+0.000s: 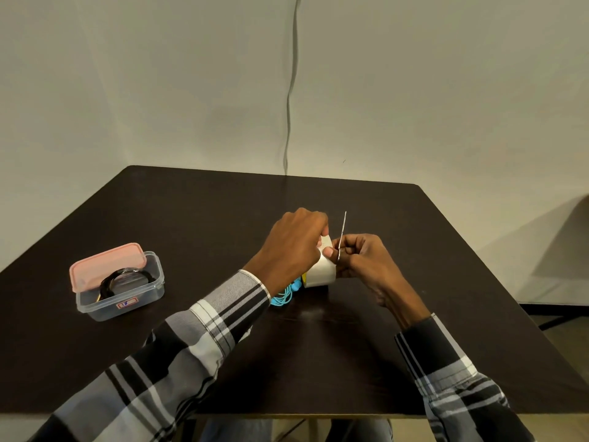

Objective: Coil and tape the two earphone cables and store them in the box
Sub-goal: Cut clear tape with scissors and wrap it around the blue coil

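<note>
One tape roll (322, 273); perhaps one blade (342, 234); two hands.

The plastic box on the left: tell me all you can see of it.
The plastic box is a clear, shallow rectangular tub with rounded corners and a small red-bordered label on its near wall. Its pink lid lies askew, leaning on the far left rim, leaving it open. A black coiled cable lies inside. It sits on the dark table, clear of both hands.
</note>
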`<control>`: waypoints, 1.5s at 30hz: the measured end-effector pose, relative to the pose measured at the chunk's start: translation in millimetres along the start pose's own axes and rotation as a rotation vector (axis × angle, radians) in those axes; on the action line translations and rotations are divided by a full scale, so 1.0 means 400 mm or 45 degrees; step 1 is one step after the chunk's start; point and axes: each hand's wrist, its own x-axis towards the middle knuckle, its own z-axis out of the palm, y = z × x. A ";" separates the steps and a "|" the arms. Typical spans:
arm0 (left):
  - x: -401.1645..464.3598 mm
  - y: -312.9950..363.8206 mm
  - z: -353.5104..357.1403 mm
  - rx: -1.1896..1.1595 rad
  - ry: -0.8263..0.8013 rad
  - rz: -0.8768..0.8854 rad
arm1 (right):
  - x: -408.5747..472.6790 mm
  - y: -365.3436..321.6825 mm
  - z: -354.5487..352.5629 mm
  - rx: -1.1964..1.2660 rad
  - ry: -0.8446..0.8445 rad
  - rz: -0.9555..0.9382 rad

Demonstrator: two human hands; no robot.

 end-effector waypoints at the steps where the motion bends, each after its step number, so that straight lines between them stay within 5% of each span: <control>1: -0.004 0.003 -0.002 0.031 -0.003 0.017 | 0.001 -0.001 0.001 0.000 -0.001 -0.003; 16: -0.029 0.002 0.037 0.409 0.019 0.192 | -0.001 -0.013 0.018 -0.022 0.033 -0.023; 37: 0.018 -0.087 0.009 -0.762 -0.025 -0.278 | -0.026 0.009 0.009 0.065 0.016 -0.053; 45: 0.022 -0.102 -0.009 -0.886 -0.045 -0.143 | -0.026 0.005 0.005 -0.022 0.067 -0.153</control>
